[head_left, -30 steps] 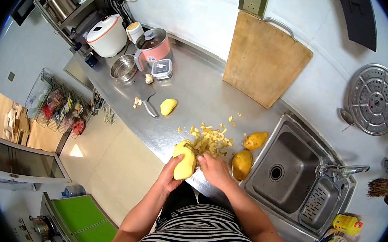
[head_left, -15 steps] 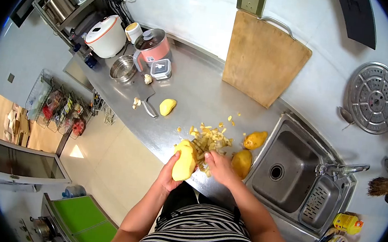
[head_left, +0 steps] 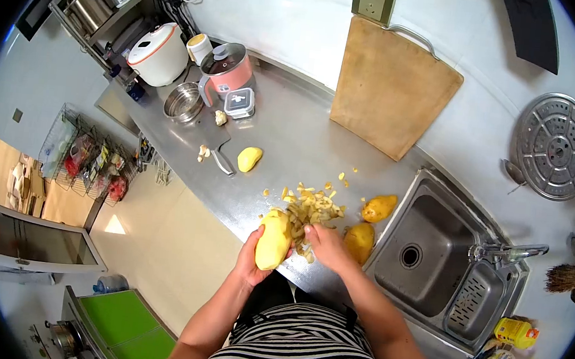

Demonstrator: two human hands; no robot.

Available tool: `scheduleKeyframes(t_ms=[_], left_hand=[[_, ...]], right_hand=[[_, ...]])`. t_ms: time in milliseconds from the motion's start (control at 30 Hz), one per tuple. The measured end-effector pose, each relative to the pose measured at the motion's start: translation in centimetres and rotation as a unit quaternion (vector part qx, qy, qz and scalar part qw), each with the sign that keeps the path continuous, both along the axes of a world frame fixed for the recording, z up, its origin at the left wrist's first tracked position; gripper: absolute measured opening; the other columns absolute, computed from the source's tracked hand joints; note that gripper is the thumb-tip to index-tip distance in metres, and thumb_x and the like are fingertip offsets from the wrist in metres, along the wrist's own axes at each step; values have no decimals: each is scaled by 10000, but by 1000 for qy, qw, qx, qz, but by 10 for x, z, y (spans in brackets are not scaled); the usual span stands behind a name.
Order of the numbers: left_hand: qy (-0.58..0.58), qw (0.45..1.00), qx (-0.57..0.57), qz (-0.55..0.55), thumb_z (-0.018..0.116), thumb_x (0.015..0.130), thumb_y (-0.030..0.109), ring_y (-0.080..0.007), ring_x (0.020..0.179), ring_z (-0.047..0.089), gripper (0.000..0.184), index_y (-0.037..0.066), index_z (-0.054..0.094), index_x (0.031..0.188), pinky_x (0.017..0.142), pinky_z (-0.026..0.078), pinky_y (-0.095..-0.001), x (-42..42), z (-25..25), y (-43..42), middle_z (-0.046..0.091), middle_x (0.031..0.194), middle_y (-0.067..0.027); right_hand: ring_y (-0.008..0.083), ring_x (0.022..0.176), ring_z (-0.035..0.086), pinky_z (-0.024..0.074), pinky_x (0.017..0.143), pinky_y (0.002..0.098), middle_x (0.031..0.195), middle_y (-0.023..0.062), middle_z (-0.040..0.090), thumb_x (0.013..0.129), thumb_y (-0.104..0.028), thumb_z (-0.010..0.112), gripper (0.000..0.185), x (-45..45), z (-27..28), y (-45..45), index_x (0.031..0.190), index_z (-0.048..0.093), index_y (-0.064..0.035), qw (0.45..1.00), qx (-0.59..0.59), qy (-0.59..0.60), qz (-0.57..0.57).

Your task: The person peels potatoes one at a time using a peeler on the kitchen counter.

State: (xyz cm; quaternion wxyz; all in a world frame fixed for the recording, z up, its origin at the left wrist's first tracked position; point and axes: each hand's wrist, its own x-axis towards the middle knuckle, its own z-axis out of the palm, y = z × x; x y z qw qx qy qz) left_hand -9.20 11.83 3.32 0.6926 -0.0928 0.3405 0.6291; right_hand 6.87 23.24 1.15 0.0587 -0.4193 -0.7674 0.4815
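My left hand is wrapped round a large, mostly peeled yellow potato at the counter's front edge. My right hand is closed just right of it; whatever its fingers grip is hidden or too small to make out. Beneath and beyond both hands lies a heap of potato peelings. Two unpeeled potatoes, one farther back and one nearer, rest between the heap and the sink. Farther left on the counter is a smaller peeled potato, beside a knife.
A steel sink with a faucet is set into the counter at right. A wooden cutting board leans on the wall. At back left stand a pink electric pot, a rice cooker, a steel bowl and a lidded container.
The potato in my left hand has tilted slightly and sits a touch lower. My right hand stays closed in nearly the same spot, and the view has shifted very slightly.
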Motion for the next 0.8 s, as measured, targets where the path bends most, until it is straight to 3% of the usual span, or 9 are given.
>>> scheduleKeyframes(t_ms=[200,300,500,600,633,667,733,767,800], left_hand=[[9,1000,-4,16,453,950,390,-287,990,608,459,47,474,1253,868,514,-430,2,-3,4,595,1142,-141],[-3,999,-18,29,450,950,403,-281,975,612,457,60,482,1251,865,515,-428,0,-9,4,602,1133,-132],[-30,998,-30,52,439,943,442,-306,935,614,483,69,495,1245,814,535,-427,-11,-15,-3,604,1109,-148],[-27,999,-8,14,413,936,490,-334,896,606,549,56,481,1265,770,545,-427,-5,-14,-9,583,1101,-197],[-29,1000,6,-1,410,925,522,-336,888,604,592,51,471,1277,763,548,-420,-2,-14,-9,568,1114,-214],[-29,1000,6,4,410,925,522,-336,888,604,592,51,471,1277,763,548,-420,-1,-13,-9,568,1114,-214],[-61,998,31,-13,405,914,552,-327,881,608,624,46,472,1273,738,559,-399,2,-4,-6,565,1115,-208],[-75,997,18,-11,409,904,579,-311,862,614,643,52,476,1267,715,569,-377,3,0,-3,579,1086,-194],[-76,997,20,-11,409,904,579,-311,862,614,643,52,476,1267,715,569,-377,3,0,-2,579,1086,-194]], right_hand=[[421,725,604,471,634,504,806,212,630,963,-372,403,366,-3,20,-31,899,513,-29,989,146,17,20],[430,797,600,455,699,522,818,225,627,967,-382,383,370,-19,10,-12,917,528,-45,998,55,-18,-12],[408,905,595,437,788,508,926,233,627,969,-383,348,419,-34,17,-3,957,577,-32,997,-15,-69,17],[409,918,593,433,795,511,953,235,626,965,-347,350,414,-31,-56,7,969,600,-16,996,-49,-67,-32],[348,826,626,458,755,457,902,207,643,963,-339,374,410,-25,-56,9,981,607,-3,994,-84,-37,-52],[348,826,626,458,755,457,902,207,643,963,-339,374,410,-22,-57,10,981,607,-3,995,-84,-37,-47],[218,660,590,464,627,362,768,115,621,972,-373,402,415,-19,-46,11,984,612,-15,958,-258,33,-118],[101,554,458,388,507,252,659,13,501,970,-415,438,414,-15,-39,7,979,608,-38,918,-345,113,-161],[101,554,458,388,507,252,659,13,501,970,-415,438,414,-14,-22,5,979,608,-38,918,-343,113,-161]])
